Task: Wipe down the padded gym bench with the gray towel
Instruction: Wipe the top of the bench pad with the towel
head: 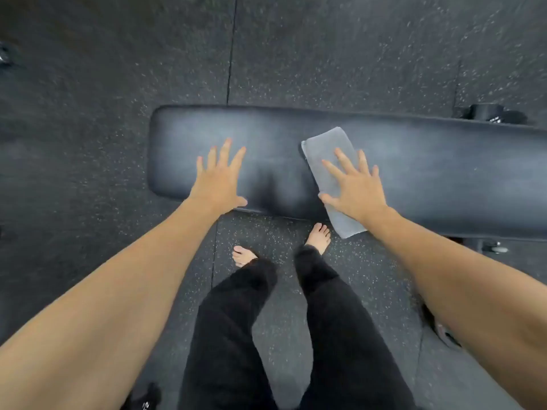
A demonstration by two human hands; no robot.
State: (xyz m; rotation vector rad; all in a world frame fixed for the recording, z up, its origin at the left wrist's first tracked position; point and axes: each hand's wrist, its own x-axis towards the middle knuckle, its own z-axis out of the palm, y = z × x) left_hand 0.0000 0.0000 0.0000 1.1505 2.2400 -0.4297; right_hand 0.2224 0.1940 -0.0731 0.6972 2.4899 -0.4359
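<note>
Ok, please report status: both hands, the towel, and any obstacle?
Right hand flat, pressing gray towel. Left hand open, over the bench pad. Towel overhangs the near edge. Nothing else on the pad.

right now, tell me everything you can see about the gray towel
The gray towel is a light gray, soft-looking cloth folded into a long narrow strip. It lies flat and at a slant across the padded bench, its near end hanging past the bench's front edge above the floor. The right hand rests on it, palm down with fingers spread. The left hand is apart from it, on bare padding.
</note>
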